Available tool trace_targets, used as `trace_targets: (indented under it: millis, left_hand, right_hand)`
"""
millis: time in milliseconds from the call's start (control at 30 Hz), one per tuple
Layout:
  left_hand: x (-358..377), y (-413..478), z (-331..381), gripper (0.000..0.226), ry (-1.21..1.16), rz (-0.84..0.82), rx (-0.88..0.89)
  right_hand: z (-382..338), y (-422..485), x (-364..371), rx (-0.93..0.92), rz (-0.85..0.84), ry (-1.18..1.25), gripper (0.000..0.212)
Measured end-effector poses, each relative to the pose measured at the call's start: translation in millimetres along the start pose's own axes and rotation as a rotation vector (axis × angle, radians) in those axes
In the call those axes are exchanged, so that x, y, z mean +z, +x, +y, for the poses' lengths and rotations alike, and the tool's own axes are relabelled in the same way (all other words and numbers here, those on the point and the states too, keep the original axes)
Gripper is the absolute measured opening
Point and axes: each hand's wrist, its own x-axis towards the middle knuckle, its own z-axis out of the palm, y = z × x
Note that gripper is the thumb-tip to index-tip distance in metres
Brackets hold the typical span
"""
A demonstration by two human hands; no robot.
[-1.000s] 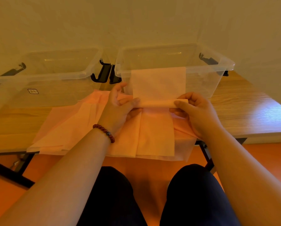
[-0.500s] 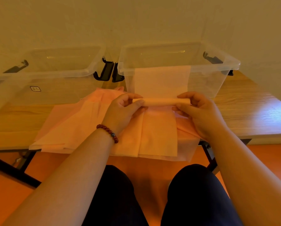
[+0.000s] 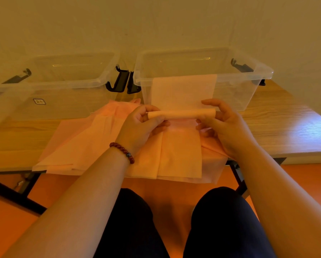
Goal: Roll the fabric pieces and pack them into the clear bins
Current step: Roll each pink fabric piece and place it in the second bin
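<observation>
Wooden table (image 3: 279, 131) with pale grain and black legs, set against a plain cream wall (image 3: 156, 25); orange floor (image 3: 6, 220) below. The person is seated, dark-trousered knees under the table edge. A loose stack of peach fabric pieces (image 3: 100, 142) is spread over the near half of the table, its front edges hanging past the lip. Above the stack both hands hold a fabric roll (image 3: 182, 114), a thin tube lying crosswise. The left hand (image 3: 139, 125), with a red bead bracelet (image 3: 122, 151) at the wrist, pinches the roll's left end between thumb and curled fingers. The right hand (image 3: 225, 125) has its fingers curled round the right end, one finger lifted just above the tube. The unrolled part of the strip (image 3: 183, 90) runs up from the roll against the front wall of the right bin (image 3: 249, 90), its top edge at the rim. The left bin (image 3: 53, 84) stands beside it, lidless like its neighbour, with black latches (image 3: 121, 81) between the two. Through both bins' clear walls only table grain and wall colour show.
</observation>
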Motion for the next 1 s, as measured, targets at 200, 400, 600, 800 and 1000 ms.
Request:
trace_targets:
  millis: [200,400,600,800,1000]
  left_hand:
    - [-0.2,-1.7,1.6,0.019,-0.009,-0.042,0.020]
    - [3.3,-3.3,2.2,0.010,0.112,-0.018,0.036]
    - [3.2,-4.5,3.7,0.014,0.122,-0.027,0.028]
    - [1.8,-5.1,6.2,0.028,0.069,-0.063,0.034]
    - [3.7,-4.8,5.3,0.017,0.152,-0.055,0.017]
  right_hand:
    - [-3.0,-4.4,0.8,-0.006,0.029,-0.028,0.008]
    - [-3.0,-4.5,0.3,-0.010,0.068,0.027,0.019]
    - [-4.4,-6.7,1.2,-0.024,0.070,-0.009,0.014]
    - [-6.6,-7.9,3.2,0.026,0.127,0.080,0.005]
    - [-7.0,-7.7,0.9,0.036,0.116,0.126,0.009]
